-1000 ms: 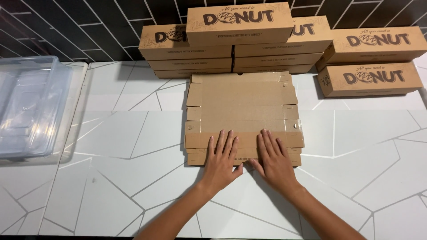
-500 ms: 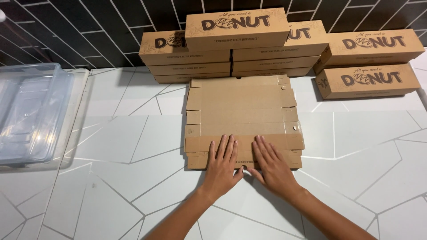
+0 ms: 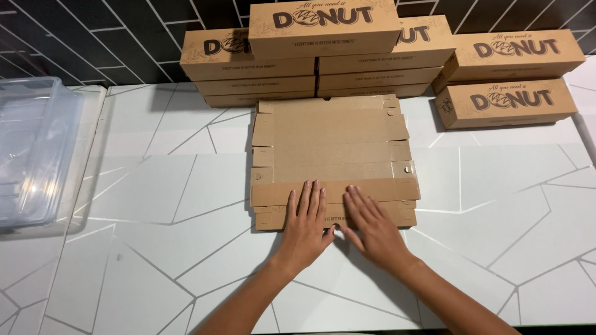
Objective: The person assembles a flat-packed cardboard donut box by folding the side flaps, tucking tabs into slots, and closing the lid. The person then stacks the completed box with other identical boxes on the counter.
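Observation:
A flat, unfolded brown cardboard box blank (image 3: pixel 332 146) lies on the white counter (image 3: pixel 155 205) in front of me. Its near flap is folded over along the front edge. My left hand (image 3: pixel 305 224) rests palm down on that folded flap, fingers spread. My right hand (image 3: pixel 370 226) lies flat beside it on the same flap, fingers pointing away and to the left. The thumbs nearly meet at the front edge of the blank. Neither hand grips anything.
Several assembled long brown printed boxes (image 3: pixel 323 28) are stacked against the dark tiled wall (image 3: pixel 93 31) behind the blank, with two more (image 3: pixel 509 102) at the right. A clear plastic bin (image 3: pixel 31 149) sits at the left edge of the counter.
Both hands have stayed pressed on the near flap, shifting only slightly. The view has tilted a little.

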